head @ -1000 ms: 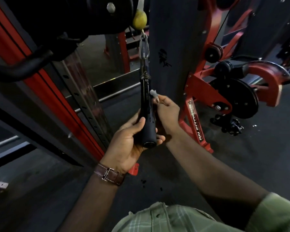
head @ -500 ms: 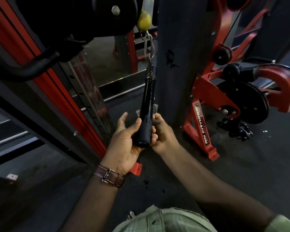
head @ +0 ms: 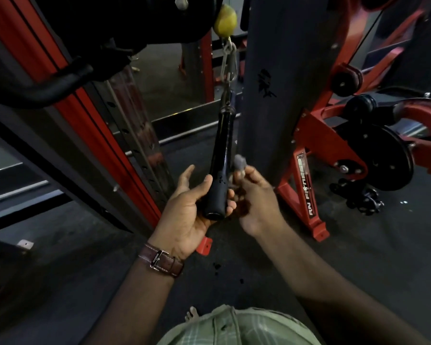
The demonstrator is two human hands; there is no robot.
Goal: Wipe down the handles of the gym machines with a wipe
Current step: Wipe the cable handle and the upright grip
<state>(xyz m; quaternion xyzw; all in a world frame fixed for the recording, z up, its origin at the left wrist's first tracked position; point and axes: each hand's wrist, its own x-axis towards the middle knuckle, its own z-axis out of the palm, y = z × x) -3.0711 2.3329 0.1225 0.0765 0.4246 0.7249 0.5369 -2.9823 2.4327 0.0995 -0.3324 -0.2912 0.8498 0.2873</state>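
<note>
A dark floor carries everything here. On it stands a red machine frame with white lettering on its slanted leg, its foot plate flat on the floor. A grey post rises from the floor just left of that frame. Further left, a red and black upright runs down to the floor, with a small red bracket at its base. A few dark spots mark the floor near the bracket.
</note>
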